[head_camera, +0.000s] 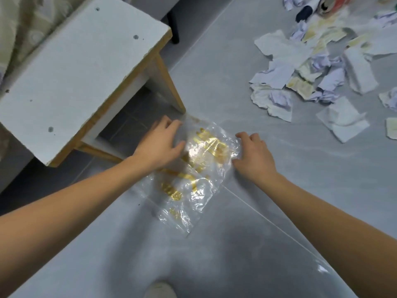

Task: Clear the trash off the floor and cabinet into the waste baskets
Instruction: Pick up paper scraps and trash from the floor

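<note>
A clear plastic bag (pixel 193 179) with gold print lies flat on the grey floor in front of me. My left hand (pixel 160 143) rests on its far left edge, fingers spread and curled over the plastic. At the bag's right edge my right hand (pixel 253 155) presses down with its fingers bent. Whether either hand has a real grip on the bag is unclear. A heap of crumpled and torn white paper (pixel 311 78) covers the floor at the upper right, with a drink can (pixel 326 6) at the top edge.
A white cabinet (pixel 75 72) with wooden edging and legs stands at the left, its leg close to the bag's far corner. A black furniture leg (pixel 174 24) stands behind it. My shoe (pixel 160 290) shows at the bottom.
</note>
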Tool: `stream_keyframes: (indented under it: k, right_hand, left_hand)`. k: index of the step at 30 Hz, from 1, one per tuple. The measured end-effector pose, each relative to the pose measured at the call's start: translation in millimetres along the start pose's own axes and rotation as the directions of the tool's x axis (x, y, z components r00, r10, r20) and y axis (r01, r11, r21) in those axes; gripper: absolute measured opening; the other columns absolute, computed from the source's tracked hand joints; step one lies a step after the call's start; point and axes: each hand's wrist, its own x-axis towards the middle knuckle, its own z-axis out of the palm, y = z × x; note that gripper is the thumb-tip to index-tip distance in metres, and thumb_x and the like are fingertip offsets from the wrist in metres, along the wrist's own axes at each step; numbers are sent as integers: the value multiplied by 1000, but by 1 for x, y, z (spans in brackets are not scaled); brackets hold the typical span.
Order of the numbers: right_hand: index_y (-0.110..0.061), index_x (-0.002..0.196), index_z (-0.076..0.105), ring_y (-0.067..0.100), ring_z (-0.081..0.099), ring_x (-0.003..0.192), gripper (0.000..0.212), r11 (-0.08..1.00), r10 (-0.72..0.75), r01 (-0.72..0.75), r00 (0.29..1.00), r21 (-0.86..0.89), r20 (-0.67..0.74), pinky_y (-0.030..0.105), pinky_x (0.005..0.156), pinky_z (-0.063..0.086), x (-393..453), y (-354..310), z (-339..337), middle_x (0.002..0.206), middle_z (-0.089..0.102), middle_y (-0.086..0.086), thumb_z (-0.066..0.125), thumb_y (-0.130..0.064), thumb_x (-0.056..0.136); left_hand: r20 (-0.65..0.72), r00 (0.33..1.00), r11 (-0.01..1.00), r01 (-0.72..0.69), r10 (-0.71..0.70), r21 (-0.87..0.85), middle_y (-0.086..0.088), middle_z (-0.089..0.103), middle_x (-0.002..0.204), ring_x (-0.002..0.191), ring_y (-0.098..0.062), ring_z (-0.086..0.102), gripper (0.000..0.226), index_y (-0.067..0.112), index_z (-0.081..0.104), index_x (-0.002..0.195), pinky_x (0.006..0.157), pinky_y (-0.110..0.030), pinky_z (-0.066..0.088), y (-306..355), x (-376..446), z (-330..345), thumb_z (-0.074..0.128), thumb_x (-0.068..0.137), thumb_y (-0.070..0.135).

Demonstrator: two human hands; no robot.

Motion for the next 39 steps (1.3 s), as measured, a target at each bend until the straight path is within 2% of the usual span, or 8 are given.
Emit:
stream_keyframes:
  k: [11,14,17,20,24,30,34,39]
  right_hand:
    - [-31,140,48,21,65,87,65,817,267,-92,935,569,-232,37,81,58,29,62,-73,115,59,0,67,-6,82]
    - [-21,134,51,28,66,102,57,739,470,-303,872,602,-138,47,92,57,8,81,-71,118,60,5,74,-17,82]
    - [-17,115,64,31,70,94,36,703,440,-394,895,592,74,47,93,57,-15,87,-48,103,70,9,77,-23,82]
    - [-16,108,67,25,69,71,28,681,367,-351,923,643,115,44,79,60,-12,80,-37,88,71,8,78,-24,84]
    - [-15,102,68,15,60,53,18,694,332,-302,940,653,82,29,57,51,-1,68,-38,71,68,-1,73,-18,85]
    - [-14,90,69,11,48,47,13,632,237,-210,969,746,72,23,43,39,0,74,-68,60,54,-2,60,-5,89]
    - [-17,94,71,12,57,52,17,551,220,-143,975,822,22,20,41,40,0,83,-100,71,67,2,61,-4,91]
    - [-24,100,69,27,55,66,16,544,159,-106,987,833,22,29,54,38,2,98,-131,75,62,14,62,-13,91]
  left_hand:
    - [60,987,972,156,-148,-173,-13,48,141,127,-36,51,68,13,40,147,102,-48,46,16,17,26,67,92,43]
    - [64,982,960,190,-180,-208,-12,53,136,127,-34,52,65,12,46,143,102,-45,45,30,23,35,67,91,44]
    - [80,964,931,266,-253,-249,-9,62,121,116,-30,58,53,10,57,129,91,-40,47,38,29,40,70,88,40]
    - [115,934,866,358,-339,-350,-9,69,99,97,-29,64,36,7,62,108,79,-38,50,42,32,44,76,83,29]
    - [216,899,727,436,-381,-531,-11,67,100,94,-29,65,47,8,58,123,88,-46,57,44,27,48,79,81,8]
    - [103,949,529,253,-297,-810,-5,60,91,67,-8,58,41,9,68,121,67,-20,55,53,29,38,69,84,-9]
    - [171,973,295,210,-153,-932,-3,64,87,68,-11,65,43,15,61,130,60,-25,56,68,35,21,67,92,-3]
    - [175,983,313,148,59,-938,-10,63,78,64,-25,58,49,36,56,133,57,-32,56,82,48,3,65,97,3]
